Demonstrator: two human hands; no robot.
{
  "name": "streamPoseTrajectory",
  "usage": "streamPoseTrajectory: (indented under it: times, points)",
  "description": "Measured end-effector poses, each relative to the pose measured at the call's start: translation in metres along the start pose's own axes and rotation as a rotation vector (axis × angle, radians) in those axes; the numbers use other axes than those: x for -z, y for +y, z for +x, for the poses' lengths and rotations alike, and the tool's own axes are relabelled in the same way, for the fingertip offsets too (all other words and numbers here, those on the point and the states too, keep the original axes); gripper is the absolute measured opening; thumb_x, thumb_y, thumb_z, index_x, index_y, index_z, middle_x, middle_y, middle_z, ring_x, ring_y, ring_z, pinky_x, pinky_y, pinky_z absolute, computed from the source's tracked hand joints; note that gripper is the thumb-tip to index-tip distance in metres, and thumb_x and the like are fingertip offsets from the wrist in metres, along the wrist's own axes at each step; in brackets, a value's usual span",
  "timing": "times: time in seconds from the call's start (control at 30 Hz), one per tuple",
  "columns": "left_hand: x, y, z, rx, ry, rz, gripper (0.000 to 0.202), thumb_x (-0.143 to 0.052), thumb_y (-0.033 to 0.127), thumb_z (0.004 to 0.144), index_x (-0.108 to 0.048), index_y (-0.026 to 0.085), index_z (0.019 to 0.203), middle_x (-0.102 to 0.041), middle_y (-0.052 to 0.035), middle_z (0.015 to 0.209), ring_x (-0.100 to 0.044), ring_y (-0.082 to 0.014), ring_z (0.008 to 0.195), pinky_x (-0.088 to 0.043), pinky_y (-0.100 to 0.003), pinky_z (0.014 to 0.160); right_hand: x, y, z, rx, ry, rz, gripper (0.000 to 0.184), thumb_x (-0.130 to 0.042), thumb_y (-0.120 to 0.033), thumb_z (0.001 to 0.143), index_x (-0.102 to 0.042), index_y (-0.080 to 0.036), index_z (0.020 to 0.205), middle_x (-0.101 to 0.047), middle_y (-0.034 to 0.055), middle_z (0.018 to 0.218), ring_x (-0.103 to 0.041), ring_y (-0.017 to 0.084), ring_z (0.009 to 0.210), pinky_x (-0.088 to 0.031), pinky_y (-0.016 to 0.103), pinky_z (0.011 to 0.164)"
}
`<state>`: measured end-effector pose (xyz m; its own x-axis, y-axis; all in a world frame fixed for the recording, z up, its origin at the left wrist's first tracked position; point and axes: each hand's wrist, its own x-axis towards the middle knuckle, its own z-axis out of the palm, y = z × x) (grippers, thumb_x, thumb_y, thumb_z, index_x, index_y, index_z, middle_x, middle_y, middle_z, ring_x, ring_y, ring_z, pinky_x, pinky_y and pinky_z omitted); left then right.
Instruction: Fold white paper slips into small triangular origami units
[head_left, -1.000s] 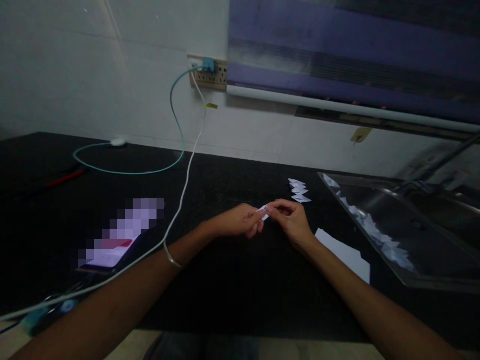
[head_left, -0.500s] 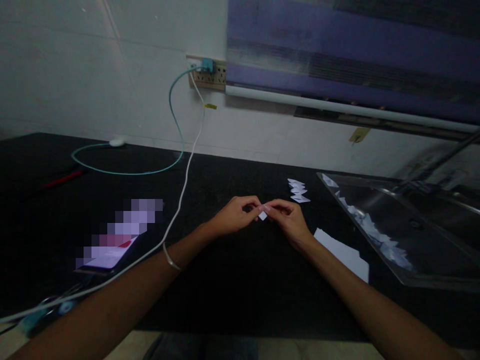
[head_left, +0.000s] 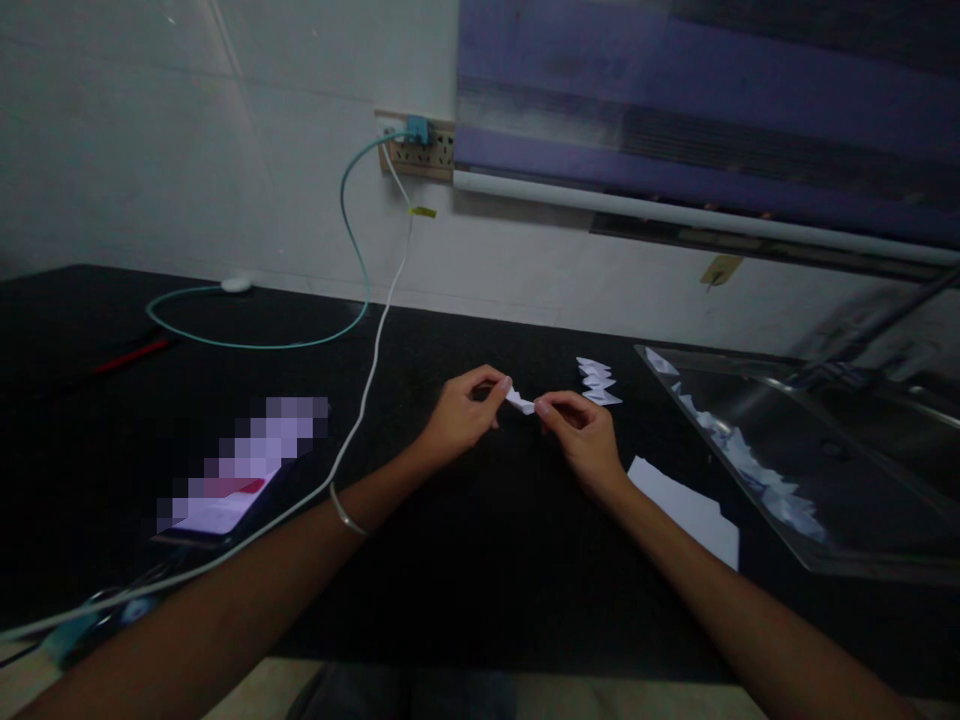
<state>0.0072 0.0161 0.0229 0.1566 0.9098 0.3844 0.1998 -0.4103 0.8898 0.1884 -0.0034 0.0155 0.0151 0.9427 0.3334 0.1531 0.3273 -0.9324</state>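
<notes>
Between my hands, above the dark countertop, is a small folded white paper piece. My left hand pinches its left end between thumb and forefinger. My right hand grips the right end with its fingertips; the other fingers curl under. Just beyond my right hand, several small folded paper pieces stand in a short row on the counter. A stack of flat white paper lies beside my right forearm, which partly covers it.
A metal sink is set at the right, with many folded papers along its near left edge. On the left lie a lit phone, a red object and a teal cable. A white cable crosses my left forearm.
My hands have moved slightly apart, the left one up and to the left. The paper, earlier a small diamond mostly covered by my fingers, now shows as a longer folded strip.
</notes>
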Motion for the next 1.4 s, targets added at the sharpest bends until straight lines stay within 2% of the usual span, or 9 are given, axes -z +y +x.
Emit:
streamPoseTrajectory:
  times: [0.13, 0.27, 0.4, 0.5, 0.67, 0.8, 0.9, 1.13, 1.4]
  points:
    - [-0.002, 0.002, 0.001, 0.005, 0.05, -0.05, 0.019, -0.054, 0.031, 0.092, -0.06, 0.015, 0.083, -0.061, 0.0001, 0.072, -0.055, -0.0066, 0.053, -0.044, -0.018, 0.051, -0.003, -0.003, -0.004, 0.031, -0.043, -0.051, 0.017, -0.071, -0.034, 0.079, -0.067, -0.018, 0.083, -0.063, 0.0007, 0.072, -0.056, 0.013, 0.061, -0.045, 0.025, 0.057]
    - [-0.004, 0.002, -0.002, 0.001, 0.032, -0.038, 0.016, -0.054, 0.029, 0.092, -0.058, 0.015, 0.084, -0.059, 0.0016, 0.071, -0.054, -0.0056, 0.051, -0.043, -0.016, 0.049, -0.005, -0.003, -0.009, 0.085, -0.094, -0.084, 0.018, -0.067, -0.033, 0.084, -0.066, -0.019, 0.095, -0.066, 0.0037, 0.085, -0.062, 0.016, 0.076, -0.049, 0.026, 0.065]
    - [-0.004, 0.001, -0.004, -0.046, -0.032, -0.059, 0.019, -0.053, 0.033, 0.092, -0.058, 0.016, 0.085, -0.059, 0.0022, 0.071, -0.055, -0.0061, 0.053, -0.045, -0.016, 0.05, -0.002, -0.004, -0.012, 0.235, -0.152, -0.183, 0.022, -0.06, -0.027, 0.089, -0.067, -0.021, 0.109, -0.068, 0.0065, 0.102, -0.064, 0.019, 0.091, -0.05, 0.031, 0.077]
    - [-0.003, 0.001, -0.003, -0.076, -0.041, -0.113, 0.02, -0.054, 0.034, 0.092, -0.057, 0.016, 0.085, -0.06, 0.0015, 0.074, -0.056, -0.0061, 0.054, -0.046, -0.017, 0.051, 0.0, -0.005, -0.012, 0.351, -0.21, -0.26, 0.022, -0.058, -0.023, 0.09, -0.07, -0.022, 0.109, -0.069, 0.0063, 0.099, -0.064, 0.018, 0.087, -0.05, 0.032, 0.076]
    - [-0.006, -0.001, 0.001, -0.101, -0.052, -0.255, 0.022, -0.054, 0.037, 0.092, -0.054, 0.016, 0.086, -0.06, -0.0011, 0.081, -0.06, -0.0085, 0.063, -0.05, -0.018, 0.054, 0.0, -0.008, -0.012, 0.457, -0.167, -0.262, 0.024, -0.058, -0.016, 0.09, -0.072, -0.023, 0.107, -0.07, 0.0057, 0.094, -0.066, 0.018, 0.086, -0.051, 0.033, 0.076]
    - [-0.01, -0.008, -0.001, -0.076, -0.184, -0.329, 0.028, -0.06, 0.041, 0.088, -0.053, 0.016, 0.101, -0.061, -0.0032, 0.092, -0.061, -0.0109, 0.073, -0.053, -0.021, 0.06, 0.0, -0.009, -0.012, 0.48, -0.128, -0.248, 0.024, -0.058, -0.013, 0.089, -0.073, -0.023, 0.105, -0.071, 0.0055, 0.094, -0.066, 0.018, 0.087, -0.051, 0.034, 0.078]
    - [-0.009, -0.011, -0.003, -0.075, -0.288, -0.254, 0.032, -0.056, 0.042, 0.091, -0.056, 0.015, 0.109, -0.061, -0.0042, 0.093, -0.059, -0.0103, 0.071, -0.051, -0.022, 0.063, 0.0, -0.009, -0.013, 0.494, -0.137, -0.242, 0.025, -0.059, -0.012, 0.088, -0.073, -0.024, 0.105, -0.071, 0.0053, 0.095, -0.066, 0.018, 0.089, -0.052, 0.035, 0.08]
    - [-0.001, -0.006, -0.005, -0.088, -0.395, -0.059, 0.043, -0.043, 0.046, 0.097, -0.054, 0.012, 0.122, -0.062, -0.0068, 0.091, -0.056, -0.0127, 0.072, -0.045, -0.024, 0.063, -0.001, -0.01, -0.011, 0.519, -0.072, -0.276, 0.022, -0.063, -0.015, 0.087, -0.075, -0.027, 0.102, -0.066, 0.0054, 0.098, -0.063, 0.019, 0.093, -0.052, 0.037, 0.083]
    - [0.0, -0.004, -0.008, -0.082, -0.423, 0.084, 0.038, -0.036, 0.043, 0.1, -0.058, 0.013, 0.101, -0.058, -0.0021, 0.075, -0.051, -0.0114, 0.064, -0.04, -0.023, 0.06, -0.001, -0.009, -0.013, 0.526, -0.054, -0.277, 0.021, -0.063, -0.015, 0.086, -0.075, -0.027, 0.099, -0.058, 0.0065, 0.107, -0.061, 0.018, 0.093, -0.051, 0.038, 0.085]
